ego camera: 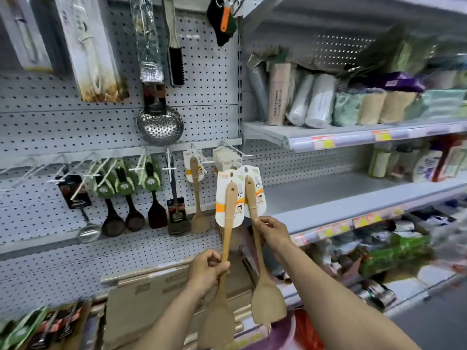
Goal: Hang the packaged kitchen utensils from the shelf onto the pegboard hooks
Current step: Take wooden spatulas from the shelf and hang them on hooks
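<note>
Pegboard (pixel 50 127) of pale perforated metal fills the left of the view, meeting white steel shelving (pixel 328 137) at the right, where rolled and bagged goods stand. Rows of white wire hooks (pixel 235 157) project from the board; one carries an already hung wooden spatula (pixel 196 198), others hold dark ladles (pixel 113 213) and, higher up, a perforated steel skimmer (pixel 159 125). Two further wooden spatulas are held upright before the board, each a flat, matt, light-brown blade tapering to a slim handle tied onto a glossy white-and-orange backing card. The left hand (pixel 206 270) has its fingers curled round the handle of the left spatula (pixel 227 236); the right hand (pixel 271 232) pinches the right spatula (pixel 255 223) just below its card, fingers closed on the handle. Both cards' upper ends lie near the hooks at the board's right edge, just beside the cards already there. Judged from this position, the step in hand is threading a card's hang-hole onto a hook: it would go best one spatula at a time, the card kept square to the wire and steadied against twisting, then slid fully back. The thin card could tear if forced.
</note>
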